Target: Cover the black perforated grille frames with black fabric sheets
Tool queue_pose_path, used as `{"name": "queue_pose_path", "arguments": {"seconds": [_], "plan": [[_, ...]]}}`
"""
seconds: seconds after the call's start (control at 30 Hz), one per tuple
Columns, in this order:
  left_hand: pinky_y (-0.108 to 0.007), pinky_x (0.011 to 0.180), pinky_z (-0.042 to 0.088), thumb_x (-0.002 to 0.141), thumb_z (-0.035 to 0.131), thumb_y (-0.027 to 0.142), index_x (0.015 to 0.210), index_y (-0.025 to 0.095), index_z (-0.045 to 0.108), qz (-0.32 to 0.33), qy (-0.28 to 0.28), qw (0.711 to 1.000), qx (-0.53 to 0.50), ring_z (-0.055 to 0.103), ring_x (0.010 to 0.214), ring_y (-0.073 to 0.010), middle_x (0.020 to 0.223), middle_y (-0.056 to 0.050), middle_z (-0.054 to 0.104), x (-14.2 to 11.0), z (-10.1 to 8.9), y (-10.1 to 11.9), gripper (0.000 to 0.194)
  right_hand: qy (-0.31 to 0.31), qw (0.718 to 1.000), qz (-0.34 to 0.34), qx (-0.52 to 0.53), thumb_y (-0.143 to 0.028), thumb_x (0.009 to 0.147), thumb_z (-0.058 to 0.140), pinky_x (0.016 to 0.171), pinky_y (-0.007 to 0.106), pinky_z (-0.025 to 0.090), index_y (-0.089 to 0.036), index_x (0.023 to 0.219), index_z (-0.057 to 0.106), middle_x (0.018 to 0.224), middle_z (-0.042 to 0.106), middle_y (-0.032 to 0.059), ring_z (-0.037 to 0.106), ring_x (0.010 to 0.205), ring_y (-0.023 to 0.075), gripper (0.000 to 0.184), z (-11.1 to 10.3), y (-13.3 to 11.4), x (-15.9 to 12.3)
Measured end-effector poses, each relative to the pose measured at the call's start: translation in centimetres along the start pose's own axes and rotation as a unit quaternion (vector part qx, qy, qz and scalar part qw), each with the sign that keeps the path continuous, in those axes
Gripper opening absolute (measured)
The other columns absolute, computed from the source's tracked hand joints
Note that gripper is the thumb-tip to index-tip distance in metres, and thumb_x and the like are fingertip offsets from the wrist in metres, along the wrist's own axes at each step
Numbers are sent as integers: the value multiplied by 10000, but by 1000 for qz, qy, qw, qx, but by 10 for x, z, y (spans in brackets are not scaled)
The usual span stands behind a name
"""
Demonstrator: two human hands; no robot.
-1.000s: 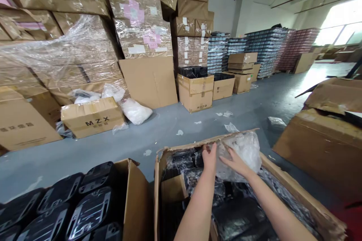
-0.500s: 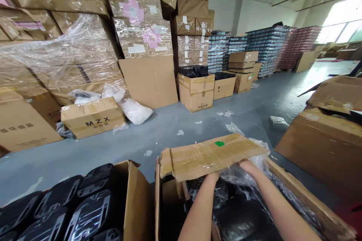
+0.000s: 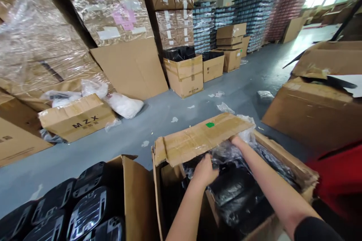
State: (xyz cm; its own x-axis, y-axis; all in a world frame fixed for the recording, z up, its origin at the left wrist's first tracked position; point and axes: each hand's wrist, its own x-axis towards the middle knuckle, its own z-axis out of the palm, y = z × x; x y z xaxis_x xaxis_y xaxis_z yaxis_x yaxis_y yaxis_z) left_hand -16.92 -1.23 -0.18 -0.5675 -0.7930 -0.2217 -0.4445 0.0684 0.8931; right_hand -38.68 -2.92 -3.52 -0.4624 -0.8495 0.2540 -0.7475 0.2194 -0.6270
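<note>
An open cardboard box [image 3: 285, 154] stands in front of me, its far flap [image 3: 195, 137] leaning inward with a green sticker [image 3: 210, 124] on it. Inside lie black items [image 3: 234, 192] wrapped in clear plastic. My left hand [image 3: 205, 171] is down in the box just below the flap, its fingers curled; what they hold is hidden. Under the flap's right part reaches my right hand [image 3: 236, 142], beside crumpled clear plastic film [image 3: 224, 152], and its fingers are out of sight.
Left of the box, another carton [image 3: 138, 196] holds several glossy black cases [image 3: 89, 205]. A large brown box [image 3: 305, 109] stands at right, near something red [image 3: 339, 180]. Wrapped carton stacks [image 3: 113, 11] and an MZX box [image 3: 80, 118] line the far side. Plastic scraps litter the floor [image 3: 169, 135].
The view has tilted down and shifted right. My left hand has come partly out from under the flap, showing more of itself. A red thing has come further into view at right.
</note>
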Motion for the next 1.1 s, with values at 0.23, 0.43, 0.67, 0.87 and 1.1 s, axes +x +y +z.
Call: {"name": "queue_pose_path", "arguments": {"seconds": [0.23, 0.43, 0.67, 0.87, 1.1], "plan": [[-469, 759, 413, 379, 720, 187, 1038, 164, 547, 57, -204, 929, 302, 536, 904, -387, 1011, -189, 567, -39, 11, -15, 682, -121, 990, -65, -12, -126, 717, 432, 738, 299, 432, -191, 864, 645, 831, 654, 46, 590, 787, 188, 266, -61, 2, -67], [-428, 739, 433, 526, 592, 112, 954, 205, 583, 99, -89, 949, 285, 583, 799, -314, 836, -122, 620, -38, 12, -20, 438, -298, 920, -224, -123, -57, 522, 499, 860, 341, 362, -168, 1056, 583, 1052, 607, 97, 522, 992, 242, 552, -43, -4, -122], [-378, 828, 400, 595, 562, 87, 888, 235, 588, 92, -9, 957, 274, 554, 885, -244, 896, -67, 618, -45, -5, -7, 330, -287, 910, -250, -161, -12, 608, 421, 742, 322, 415, -180, 918, 620, 877, 655, 93, 580, 839, 227, 404, -34, -20, -106], [-349, 876, 375, 589, 645, 255, 1103, 180, 467, 119, 109, 967, 199, 490, 985, -217, 1096, -94, 518, -71, -41, 16, 550, -181, 948, -249, -79, -69, 663, 432, 806, 315, 422, -186, 1073, 545, 1017, 625, 73, 567, 922, 207, 441, -40, -11, -115], [-295, 713, 409, 644, 616, 261, 882, 197, 565, 1, 206, 951, 230, 565, 772, -202, 781, -54, 613, -102, -60, 38, 252, -158, 962, -214, 63, -329, 795, 404, 793, 325, 444, -207, 1051, 554, 998, 639, 72, 586, 915, 226, 321, -13, -42, -124]]}}
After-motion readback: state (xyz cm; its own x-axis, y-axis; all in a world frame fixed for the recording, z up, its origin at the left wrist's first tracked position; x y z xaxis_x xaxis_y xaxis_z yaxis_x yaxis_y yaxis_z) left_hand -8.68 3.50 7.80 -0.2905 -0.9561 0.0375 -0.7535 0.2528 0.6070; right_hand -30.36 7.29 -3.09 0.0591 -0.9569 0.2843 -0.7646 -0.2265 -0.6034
